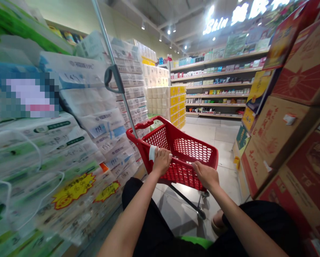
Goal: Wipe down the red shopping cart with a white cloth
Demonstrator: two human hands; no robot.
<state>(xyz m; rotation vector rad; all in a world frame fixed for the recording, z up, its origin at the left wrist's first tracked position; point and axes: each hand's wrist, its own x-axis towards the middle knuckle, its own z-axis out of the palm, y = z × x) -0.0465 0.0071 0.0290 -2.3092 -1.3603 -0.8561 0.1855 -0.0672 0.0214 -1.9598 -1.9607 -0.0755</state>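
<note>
A red plastic shopping basket cart point(192, 141) with mesh sides stands on the pale floor just ahead of me. Its near rim is gripped by my left hand point(162, 161), fingers curled over the top. A small white piece point(151, 153) lies against the rim beside that hand; whether it is cloth, paper or a label I cannot tell. Farther right, my right hand point(206, 175) is closed around the same rim. From the cart's left corner a metal pole point(106, 32) with a grey grip point(118, 79) rises at a tilt. The visible basket interior holds nothing I can make out.
Tall stacks of packaged tissues point(101, 117) line the left side, close to the cart. Cardboard cartons point(272, 139) are piled on the right. Yellow-and-white packs point(177, 105) stand beyond the cart, with stocked shelves point(216, 85) at the back. Tiled floor point(225, 178) runs between.
</note>
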